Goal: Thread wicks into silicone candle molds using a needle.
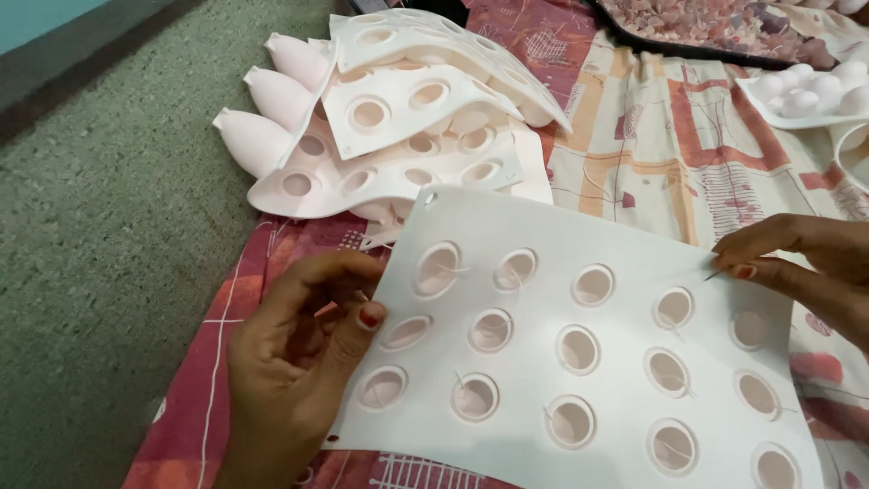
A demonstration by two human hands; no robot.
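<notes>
Silicone mould sheet [579, 353], white and dotted with rows of round cavities, sits at the centre of my view, tilted up off the cloth and held between both hands. Thin threads, wick-like, lie across several of the cavities. My left hand [294, 362] grips the sheet's left edge, thumb pressed on its top face and the other fingers curled underneath. My right hand [806, 267] pinches something fine at the sheet's upper right edge, fingertips closed together on what looks like a needle or a thread end; it is too thin for me to tell which. I judge the step in hand to be threading the cavities one by one, with the upper right holes being worked now. The next move would call for a steady pinch and a straight pull through a small hole while the left hand keeps the floppy sheet from sagging.

Just behind the sheet lies a heap of similar moulds [398, 118], some showing their pointed undersides. At the far right, a tray of white rounded pieces [815, 91]. Everything rests on a patterned red and cream bedsheet [652, 145], with green carpet [100, 226] to the left.
</notes>
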